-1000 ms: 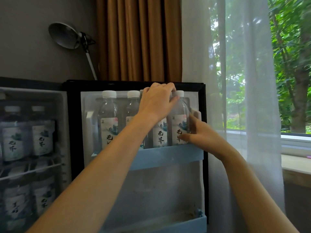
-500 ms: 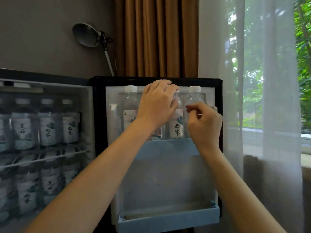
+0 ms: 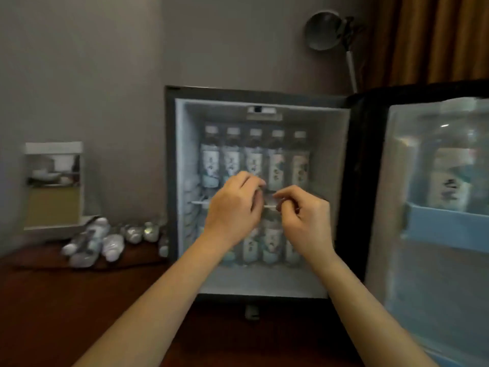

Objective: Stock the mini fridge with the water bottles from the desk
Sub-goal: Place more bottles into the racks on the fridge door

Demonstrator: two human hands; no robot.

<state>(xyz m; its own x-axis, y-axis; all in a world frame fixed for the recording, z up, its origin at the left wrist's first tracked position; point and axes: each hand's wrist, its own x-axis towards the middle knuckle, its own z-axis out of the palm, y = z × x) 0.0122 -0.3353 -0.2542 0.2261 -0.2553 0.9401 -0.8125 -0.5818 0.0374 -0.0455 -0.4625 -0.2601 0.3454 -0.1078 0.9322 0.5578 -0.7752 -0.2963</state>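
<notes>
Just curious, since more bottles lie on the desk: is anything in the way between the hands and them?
Nothing visible. The bottles lie on the desk left of the open fridge, and only open air separates them from the left hand and right hand, both in front of the shelves.

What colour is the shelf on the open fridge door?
Light blue; the door shelf shows best in the head view.

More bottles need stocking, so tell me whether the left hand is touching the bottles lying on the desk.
Apart. The head view shows the left hand in front of the fridge, well to the right of the bottles on the desk.
</notes>
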